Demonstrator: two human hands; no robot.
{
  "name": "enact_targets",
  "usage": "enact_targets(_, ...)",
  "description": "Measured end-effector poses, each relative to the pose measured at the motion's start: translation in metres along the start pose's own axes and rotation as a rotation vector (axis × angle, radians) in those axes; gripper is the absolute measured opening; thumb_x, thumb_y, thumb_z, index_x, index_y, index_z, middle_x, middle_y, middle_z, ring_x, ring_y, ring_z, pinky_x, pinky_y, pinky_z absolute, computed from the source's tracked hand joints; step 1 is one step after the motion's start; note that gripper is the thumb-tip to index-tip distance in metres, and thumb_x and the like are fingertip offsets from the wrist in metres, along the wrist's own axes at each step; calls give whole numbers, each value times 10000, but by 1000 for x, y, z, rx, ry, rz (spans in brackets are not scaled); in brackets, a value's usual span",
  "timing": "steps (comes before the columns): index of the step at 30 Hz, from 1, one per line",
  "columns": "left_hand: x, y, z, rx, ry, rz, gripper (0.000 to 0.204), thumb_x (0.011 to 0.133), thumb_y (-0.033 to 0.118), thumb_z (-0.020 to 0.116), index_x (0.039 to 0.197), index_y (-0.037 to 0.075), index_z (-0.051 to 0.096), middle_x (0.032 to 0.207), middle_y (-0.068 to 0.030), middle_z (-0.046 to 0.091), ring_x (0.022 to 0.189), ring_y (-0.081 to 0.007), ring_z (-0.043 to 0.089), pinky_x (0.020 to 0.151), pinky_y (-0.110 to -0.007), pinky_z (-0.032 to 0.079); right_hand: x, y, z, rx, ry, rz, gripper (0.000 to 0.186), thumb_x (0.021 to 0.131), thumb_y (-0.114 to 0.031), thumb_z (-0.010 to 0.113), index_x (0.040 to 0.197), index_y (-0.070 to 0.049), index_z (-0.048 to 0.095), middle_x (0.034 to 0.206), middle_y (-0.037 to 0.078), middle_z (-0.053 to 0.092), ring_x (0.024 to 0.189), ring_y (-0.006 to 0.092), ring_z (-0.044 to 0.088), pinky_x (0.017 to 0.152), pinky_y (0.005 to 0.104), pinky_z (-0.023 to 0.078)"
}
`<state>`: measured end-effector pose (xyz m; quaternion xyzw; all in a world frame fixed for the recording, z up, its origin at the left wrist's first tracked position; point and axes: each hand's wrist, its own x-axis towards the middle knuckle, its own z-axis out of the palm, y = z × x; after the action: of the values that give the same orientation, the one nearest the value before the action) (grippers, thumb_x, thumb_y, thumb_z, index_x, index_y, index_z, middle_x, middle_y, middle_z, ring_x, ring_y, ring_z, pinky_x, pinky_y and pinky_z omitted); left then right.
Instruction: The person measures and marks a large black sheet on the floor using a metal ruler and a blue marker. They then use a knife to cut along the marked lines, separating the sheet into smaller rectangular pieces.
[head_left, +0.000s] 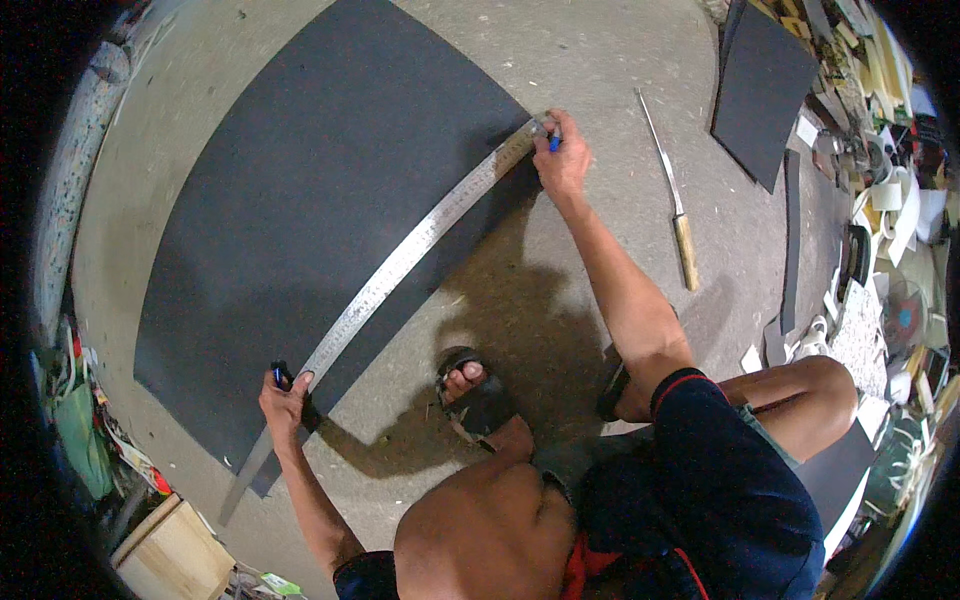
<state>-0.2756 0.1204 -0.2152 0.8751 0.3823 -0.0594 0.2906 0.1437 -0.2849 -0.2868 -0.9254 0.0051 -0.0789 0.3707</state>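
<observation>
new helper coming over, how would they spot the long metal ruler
Find the large dark sheet lying on the floor. Near its lower-right edge, the ruler slants from the right hand down past the left hand. It is a silvery strip, without the wooden handle of the slim-bladed tool farther right.

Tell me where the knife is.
In the head view, the knife lies on the floor, to the right of the right hand, between it and the dark sheet at upper right.

Black sheet [320, 180], top corner cut off, under metal ruler [415, 242] with illegible markings
</observation>
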Motion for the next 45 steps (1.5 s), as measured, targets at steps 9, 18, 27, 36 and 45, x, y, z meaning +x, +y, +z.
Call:
enact_targets(9,4,-20,8,74,5,-101,624,651,463,922,853,8,546,712,-47,525,666,-206,462,609,-366,429,0,-4,2,-19,-70,55,510,784,-57,695,1278,-154,609,1029,99,737,960,337,668,977,512,416)
enact_targets(18,18,-33,7,97,-105,-184,669,656,551,913,839,-1,583,728,-83,583,693,-214,529,639,-373,464,4,2,4,-58,-25,-63,549,781,-90,687,1320,-171,613,1071,150,727,1011,384,670,991,548,392)
enact_targets(27,16,-46,15,70,-56,-116,739,618,624,918,790,1,560,683,-47,557,663,-185,504,600,-353,439,3,-7,-8,-108,-70,-116,523,822,-82,678,1333,-155,599,1090,128,734,1061,361,665,1055,559,353)
enact_targets(36,14,-32,8,23,-92,-207,710,614,589,935,744,17,536,655,-37,521,639,-190,471,581,-362,426,4,-11,-9,-440,77,-437,478,839,-93,704,1303,-178,623,1046,93,750,919,349,711,884,437,542)
enact_targets(45,17,-44,10,42,-93,-208,680,630,566,927,747,25,531,669,-36,544,647,-192,506,601,-372,432,7,-77,-18,579,-764,-81,210,1004,-275,656,1091,-114,758,868,19,710,769,104,623,699,265,530)
